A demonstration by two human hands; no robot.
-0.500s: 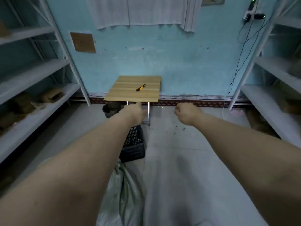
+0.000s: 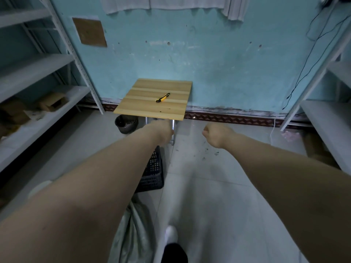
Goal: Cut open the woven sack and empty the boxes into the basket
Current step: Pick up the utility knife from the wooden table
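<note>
Nearest to me, at the bottom of the view, I note the woven sack (image 2: 131, 230) lying on the tiled floor (image 2: 218, 196), grey-green and crumpled, partly hidden under my left forearm; just right of it a white shoe (image 2: 171, 234) and a dark trouser leg show. Beyond the sack stands the black plastic basket (image 2: 153, 175), slotted walls, also partly behind that forearm (I cannot see what it holds). Both arms reach forward. My left hand (image 2: 163, 132) is curled, fingers tucked out of sight, and I cannot tell whether it holds anything. My right hand (image 2: 216, 134) is closed into a loose fist, nothing visible in it. Further on, a small wooden table (image 2: 136, 107) stands against the blue wall (image 2: 228, 63), with a yellow-and-black knife (image 2: 163, 97) lying on top, well apart from both hands. A dark pot (image 2: 126, 124) sits under the table's left edge. Metal shelves (image 2: 38, 103) flank both sides, cardboard boxes (image 2: 51, 104) on the left ones.
</note>
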